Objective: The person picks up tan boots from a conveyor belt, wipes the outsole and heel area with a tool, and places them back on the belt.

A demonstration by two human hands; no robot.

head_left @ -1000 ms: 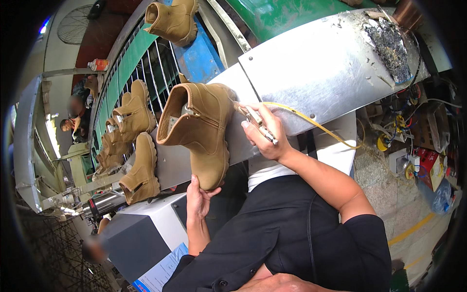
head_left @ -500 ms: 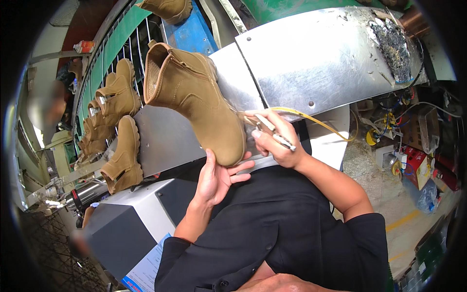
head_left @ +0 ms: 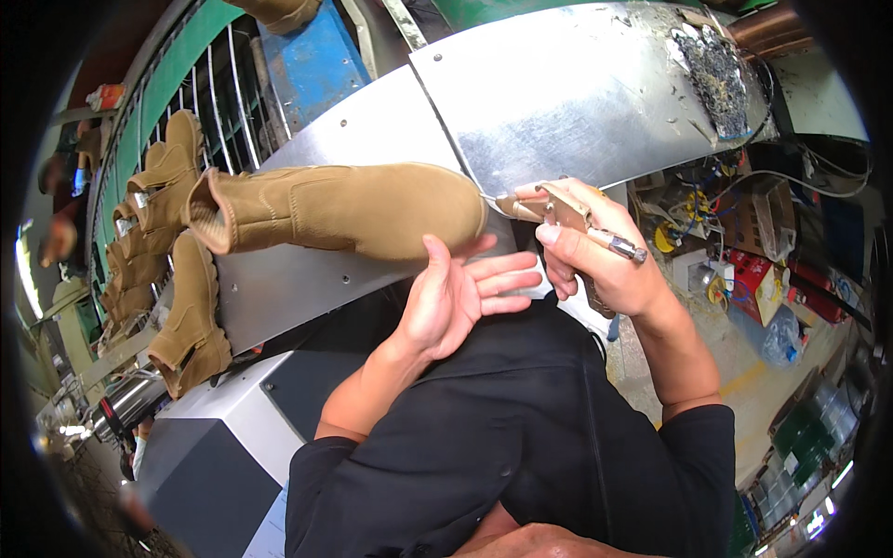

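Observation:
A tan suede ankle boot [head_left: 363, 209] lies across the metal surface, its toe pointing right and its shaft opening at the left. My left hand [head_left: 445, 307] is at the toe's near side, palm up with its fingers stretched out and apart. The thumb tip meets the boot's edge; whether the hidden part of the hand bears its weight, I cannot tell. Closed around a pistol-shaped spray gun [head_left: 566, 206] with a tan body and a metal knob is my right hand [head_left: 614, 260]. The gun's thin nozzle is at the tip of the toe.
Several more tan boots [head_left: 191, 312] stand at the left by a green-edged wire rack [head_left: 219, 93]. A shiny metal table [head_left: 539, 84] extends to the far right, with a dark crusted patch [head_left: 712, 84]. A grey-and-white box [head_left: 219, 437] stands near left.
The boot has turned from slanting toward me to lying crosswise, toe right. Both hands have moved right, and the left fingers have spread out further.

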